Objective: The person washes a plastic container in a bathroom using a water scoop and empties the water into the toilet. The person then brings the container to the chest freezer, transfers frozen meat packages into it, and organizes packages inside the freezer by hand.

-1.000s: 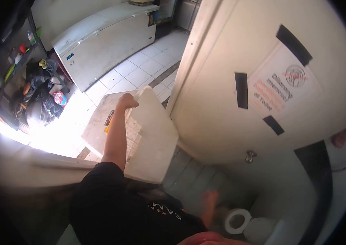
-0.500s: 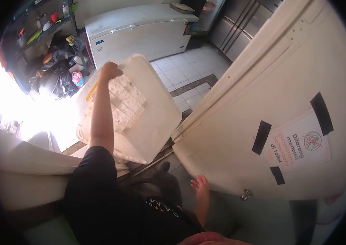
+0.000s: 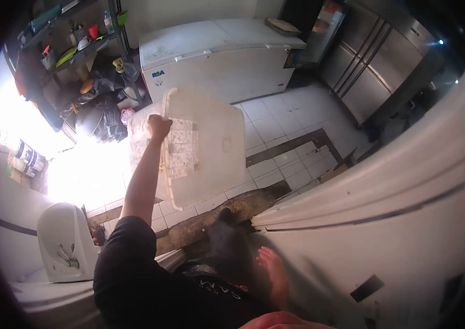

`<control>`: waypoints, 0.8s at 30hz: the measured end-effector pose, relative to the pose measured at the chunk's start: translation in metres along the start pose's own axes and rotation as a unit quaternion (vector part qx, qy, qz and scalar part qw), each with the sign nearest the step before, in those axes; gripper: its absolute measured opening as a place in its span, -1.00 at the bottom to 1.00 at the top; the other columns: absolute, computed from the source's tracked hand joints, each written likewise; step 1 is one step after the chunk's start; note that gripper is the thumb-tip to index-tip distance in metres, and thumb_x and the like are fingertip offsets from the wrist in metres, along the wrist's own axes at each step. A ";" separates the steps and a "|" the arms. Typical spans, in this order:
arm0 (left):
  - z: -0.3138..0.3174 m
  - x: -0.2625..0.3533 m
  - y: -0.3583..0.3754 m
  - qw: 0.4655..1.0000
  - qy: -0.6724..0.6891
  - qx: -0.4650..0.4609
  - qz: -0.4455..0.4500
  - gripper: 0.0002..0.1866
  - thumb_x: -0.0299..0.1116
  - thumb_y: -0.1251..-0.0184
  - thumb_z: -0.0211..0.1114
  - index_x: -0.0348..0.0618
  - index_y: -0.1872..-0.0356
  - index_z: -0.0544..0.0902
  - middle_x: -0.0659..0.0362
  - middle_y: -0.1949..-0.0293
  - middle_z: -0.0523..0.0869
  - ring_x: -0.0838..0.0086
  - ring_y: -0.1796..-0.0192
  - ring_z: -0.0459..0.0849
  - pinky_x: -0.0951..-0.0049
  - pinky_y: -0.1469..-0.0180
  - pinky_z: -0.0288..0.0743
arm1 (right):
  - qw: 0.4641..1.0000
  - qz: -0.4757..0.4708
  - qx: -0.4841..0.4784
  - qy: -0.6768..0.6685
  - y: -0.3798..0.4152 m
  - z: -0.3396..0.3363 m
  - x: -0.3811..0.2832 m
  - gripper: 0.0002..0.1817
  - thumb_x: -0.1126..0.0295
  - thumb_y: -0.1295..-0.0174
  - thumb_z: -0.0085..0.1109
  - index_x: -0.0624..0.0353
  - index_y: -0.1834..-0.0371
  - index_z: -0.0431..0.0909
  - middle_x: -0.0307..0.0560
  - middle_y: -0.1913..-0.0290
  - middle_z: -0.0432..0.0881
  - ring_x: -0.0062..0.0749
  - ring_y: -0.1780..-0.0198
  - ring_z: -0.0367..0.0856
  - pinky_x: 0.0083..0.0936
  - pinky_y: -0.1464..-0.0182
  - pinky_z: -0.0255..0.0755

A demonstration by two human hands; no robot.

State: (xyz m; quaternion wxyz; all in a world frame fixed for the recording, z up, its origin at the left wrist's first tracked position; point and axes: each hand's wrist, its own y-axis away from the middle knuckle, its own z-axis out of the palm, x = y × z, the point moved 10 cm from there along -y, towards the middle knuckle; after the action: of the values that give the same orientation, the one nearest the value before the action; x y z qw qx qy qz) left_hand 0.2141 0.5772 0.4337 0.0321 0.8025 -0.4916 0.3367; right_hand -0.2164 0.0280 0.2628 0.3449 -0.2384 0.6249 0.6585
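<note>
A large translucent white plastic tub (image 3: 219, 123) hangs tilted in front of me, its long rim edge upright. My left hand (image 3: 159, 127) is closed over that rim, arm stretched forward. Through the tub's wall the floor tiles look blurred. My right hand (image 3: 272, 266) is low beside my body, near the white door (image 3: 320, 241). Its fingers are stretched and slightly apart, and it holds nothing. My dark-shod foot (image 3: 224, 216) stands at the worn brown threshold (image 3: 254, 200).
A long white chest freezer (image 3: 216, 71) stands along the back wall. To the right is a steel upright refrigerator (image 3: 364, 66). Black bags (image 3: 101, 118) and a cluttered shelf (image 3: 73, 52) fill the left. A small white sink (image 3: 65, 241) is at lower left.
My view has moved forward through the doorway, and the door's paper sign has left it. The tub has turned so its rim stands upright, still in my left hand.
</note>
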 end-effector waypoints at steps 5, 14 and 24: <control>0.114 -0.052 -0.031 0.983 -0.024 -0.023 -0.179 -0.44 -0.12 0.14 0.44 -0.32 0.12 0.64 -0.14 -0.06 0.57 0.03 -0.11 0.57 0.20 -0.15 0.47 | 0.998 0.015 -0.048 0.025 -0.110 0.055 -0.114 -0.53 0.34 -0.31 0.11 0.21 -0.27 0.37 -0.10 -0.17 0.54 -0.53 0.03 0.57 -0.57 0.03 0.41; 0.153 -0.216 -0.082 0.940 0.053 -0.038 -0.335 -0.65 -0.20 0.13 0.34 -0.30 0.39 0.70 -0.07 0.34 0.73 0.14 0.22 0.72 0.19 0.08 0.55 | 0.989 0.140 -0.018 0.040 -0.190 0.010 -0.125 -0.54 0.36 -0.28 0.13 0.23 -0.24 0.39 -0.09 -0.11 0.56 -0.51 0.09 0.59 -0.57 0.12 0.45; 0.148 -0.383 -0.042 0.883 -0.106 0.034 -0.455 -0.55 -0.51 -0.05 0.15 -0.32 -0.06 0.49 -0.15 -0.05 0.60 0.02 -0.10 0.61 0.16 -0.11 0.52 | 0.986 0.163 0.027 0.012 -0.198 -0.031 -0.079 -0.38 0.40 -0.17 0.18 0.43 -0.29 0.29 0.16 -0.22 0.47 -0.19 -0.28 0.41 -0.33 -0.26 0.37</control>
State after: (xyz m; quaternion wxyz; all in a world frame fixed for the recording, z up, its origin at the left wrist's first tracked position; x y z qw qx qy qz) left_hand 0.2121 0.8357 0.1118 0.1020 0.9696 -0.0607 0.2142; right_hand -0.0202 -0.0191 0.1882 0.2321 -0.1317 0.6768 0.6861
